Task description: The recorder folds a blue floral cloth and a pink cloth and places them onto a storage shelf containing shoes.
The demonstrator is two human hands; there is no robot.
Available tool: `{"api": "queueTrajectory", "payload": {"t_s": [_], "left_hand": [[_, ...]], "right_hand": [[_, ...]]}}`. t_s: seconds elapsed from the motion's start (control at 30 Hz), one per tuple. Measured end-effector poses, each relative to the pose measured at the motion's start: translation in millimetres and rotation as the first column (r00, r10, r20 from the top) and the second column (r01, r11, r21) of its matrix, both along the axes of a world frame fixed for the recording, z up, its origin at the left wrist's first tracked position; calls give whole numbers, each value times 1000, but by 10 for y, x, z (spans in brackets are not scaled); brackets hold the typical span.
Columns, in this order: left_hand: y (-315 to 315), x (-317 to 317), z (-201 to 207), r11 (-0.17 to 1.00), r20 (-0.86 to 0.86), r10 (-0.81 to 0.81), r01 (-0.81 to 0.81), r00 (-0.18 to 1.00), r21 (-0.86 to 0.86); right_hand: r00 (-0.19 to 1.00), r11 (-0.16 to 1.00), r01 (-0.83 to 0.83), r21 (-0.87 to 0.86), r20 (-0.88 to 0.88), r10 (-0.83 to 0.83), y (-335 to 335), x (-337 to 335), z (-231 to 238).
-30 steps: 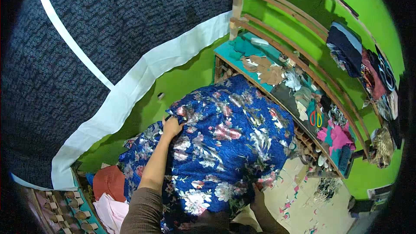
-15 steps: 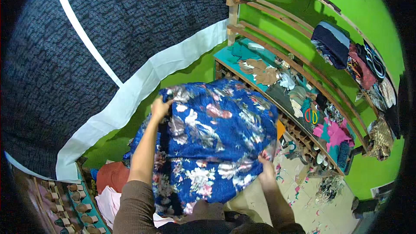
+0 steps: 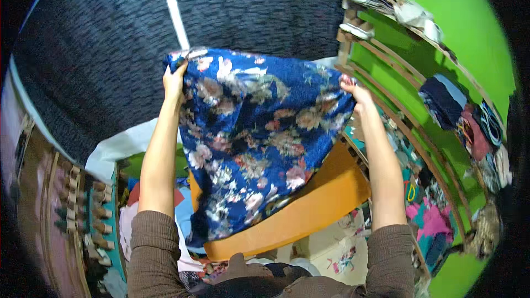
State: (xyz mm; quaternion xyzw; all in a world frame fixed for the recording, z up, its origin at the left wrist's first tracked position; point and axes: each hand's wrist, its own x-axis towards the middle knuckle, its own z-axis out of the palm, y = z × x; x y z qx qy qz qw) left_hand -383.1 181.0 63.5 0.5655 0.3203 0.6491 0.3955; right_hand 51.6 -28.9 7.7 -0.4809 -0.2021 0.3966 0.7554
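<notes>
Facing a wide, dark, patterned fabric wall covering (image 3: 265,16) split by an upright white strip. Flanked on the right by a bright green painted wall (image 3: 469,27) and by a long, brown, slatted wooden rack (image 3: 395,62) bearing shoes and folded cloth. Holding up a large blue cloth (image 3: 248,138) printed with pink and white flowers — raised before the wall covering, spread between both hands, hanging partly in front of an orange, smooth-topped table (image 3: 298,212). Cannot tell whether touching the table at the cloth's lower edge. Lying low on the right, near the rack: bright pink, ragged cloth scraps (image 3: 433,222). Grasping the cloth's upper left corner with the bare left hand (image 3: 174,83); clasping the upper right corner with the bare right hand (image 3: 359,95) — well apart from the left. Showing just above the scraps: a small, yellow, loop-shaped handle (image 3: 411,192).
</notes>
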Motion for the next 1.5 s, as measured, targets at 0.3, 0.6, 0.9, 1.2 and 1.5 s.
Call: {"api": "queueTrajectory", "payload": {"t_s": [0.3,0.6,0.9,1.2,1.5], "left_hand": [[-949,-597,707,969,226,188,-218,956,114],[-2743,-860,-1665,928,374,243,-102,895,-359],[-3968,-1172,-3569,600,233,288,15,929,-800],[-2138,-1236,-1861,533,192,148,85,970,-842],[-1045,-869,-12,911,352,-94,223,931,-347]], "right_hand": [[960,966,-231,115,188,207,443,-218,1151],[876,919,-394,23,312,368,-472,-232,-901],[857,705,-506,-497,-200,474,-2069,-516,-1920],[941,953,-304,-15,-161,298,17,-214,-1349],[981,904,-48,424,-152,123,862,-206,531]]}}
